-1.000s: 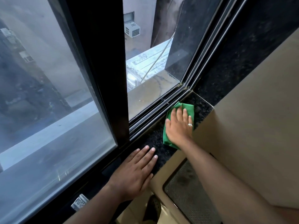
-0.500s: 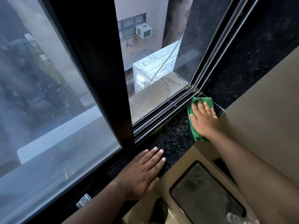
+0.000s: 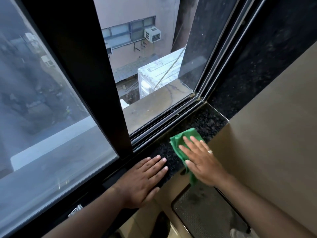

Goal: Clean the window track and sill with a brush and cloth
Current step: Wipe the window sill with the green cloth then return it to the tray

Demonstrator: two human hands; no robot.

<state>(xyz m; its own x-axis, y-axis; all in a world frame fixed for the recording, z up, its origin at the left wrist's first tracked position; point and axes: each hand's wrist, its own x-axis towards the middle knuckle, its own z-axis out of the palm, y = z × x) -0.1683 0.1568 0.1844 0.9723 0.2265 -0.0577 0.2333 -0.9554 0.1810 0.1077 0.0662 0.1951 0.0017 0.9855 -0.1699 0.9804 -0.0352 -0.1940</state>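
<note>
A green cloth [image 3: 181,140] lies on the dark speckled stone sill [image 3: 205,121]. My right hand [image 3: 201,159] presses flat on the cloth with fingers spread, a ring on one finger. My left hand [image 3: 144,180] rests flat on the sill just left of it, fingers together, holding nothing. The metal window track [image 3: 164,121] runs along the sill's far edge into the right corner. No brush is in view.
A dark sliding sash frame [image 3: 89,74] stands upright left of the open gap. A beige wall [image 3: 274,134] rises at the right. Below the sill sits a dark-rimmed textured panel [image 3: 205,210]. An outdoor ledge [image 3: 154,103] lies beyond the track.
My right hand has slid the green cloth from the right corner of the sill leftward, close to my left hand. The left hand has stayed flat in place.
</note>
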